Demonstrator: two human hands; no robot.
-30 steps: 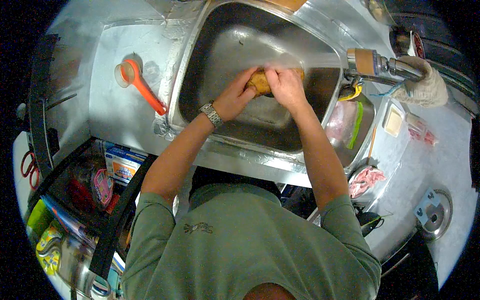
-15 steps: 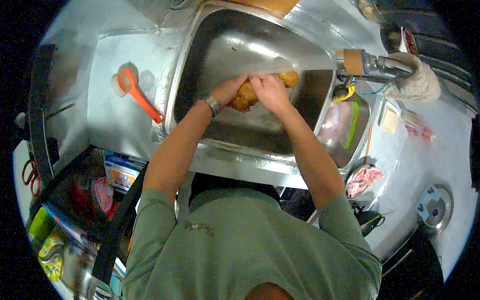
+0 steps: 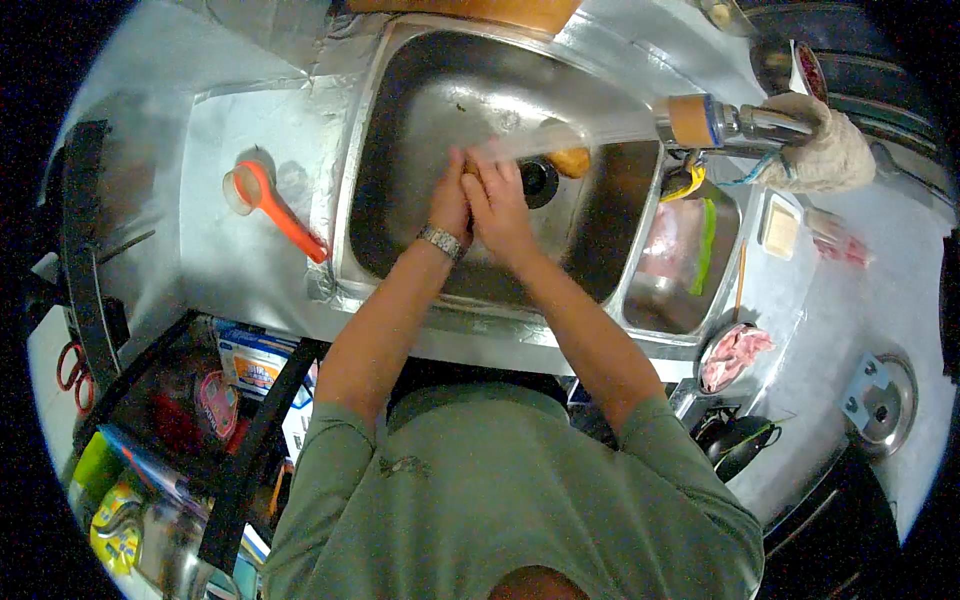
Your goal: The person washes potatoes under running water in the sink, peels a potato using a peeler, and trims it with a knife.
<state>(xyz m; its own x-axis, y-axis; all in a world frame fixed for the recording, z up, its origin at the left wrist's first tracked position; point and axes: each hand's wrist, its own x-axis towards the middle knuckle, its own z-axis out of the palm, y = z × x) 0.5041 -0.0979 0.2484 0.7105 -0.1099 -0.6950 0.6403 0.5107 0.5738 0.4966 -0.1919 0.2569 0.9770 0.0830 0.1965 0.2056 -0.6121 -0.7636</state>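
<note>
Inside the large steel sink, my left hand and my right hand are pressed together, fingers closed around a yellow-brown lump. Only a sliver of the lump shows between them; the rest is hidden. Blurred water streams from the faucet on the right toward my fingertips. Another yellow-brown lump lies in the sink beside the dark drain, to the right of my right hand.
An orange-handled tool lies on the left counter. The small right basin holds a green-edged bag. Near it are a bowl of pink pieces, a white dish and a round metal lid. A cloth wraps the faucet pipe.
My hands have moved left and closed more tightly together, hiding most of the held lump. The drain now shows, and the view has shifted slightly.
</note>
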